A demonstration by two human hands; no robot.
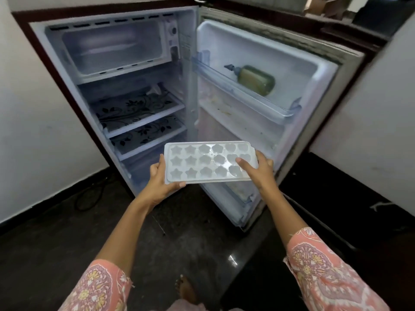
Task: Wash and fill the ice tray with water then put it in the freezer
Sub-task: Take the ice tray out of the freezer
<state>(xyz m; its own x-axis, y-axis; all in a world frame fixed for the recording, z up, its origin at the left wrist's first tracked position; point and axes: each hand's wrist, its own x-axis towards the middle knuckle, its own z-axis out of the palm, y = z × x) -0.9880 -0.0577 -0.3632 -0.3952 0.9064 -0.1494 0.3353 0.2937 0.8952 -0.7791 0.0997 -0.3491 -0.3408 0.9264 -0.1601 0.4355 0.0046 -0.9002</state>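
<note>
So the person is standing in front of a small dark-maroon fridge with a white inside (190, 97), and its door (258, 129) is hanging wide open to the right. Both hands are holding a white rectangular plastic ice tray with star, flower and heart shaped cells (202, 162) out in the air, roughly level, just in front of the lower shelves and the bottom of the door. It isn't touching the fridge anywhere.

The left hand (160, 180) is gripping the tray's left short end, with fingers curling up along that edge and the near corner sitting in the palm. The right hand (260, 169) is gripping the right end, its thumb (242, 163) lying flat on top over the last couple of cells and the other fingers wrapping round the far side. Honestly I can't tell whether the cells are holding water; they're just looking greyish from here.

The frosty white freezer compartment (112, 48) is sitting at the very top of the fridge, well above the tray. Below it, two shelves are wearing clear mats with a black floral print (134, 108). A greenish pump bottle (256, 80) is lying on its side in the upper door rack. The person is wearing pink patterned sleeves (325, 270), and a bare foot (185, 288) is showing on the dark glossy floor (56, 239).
</note>
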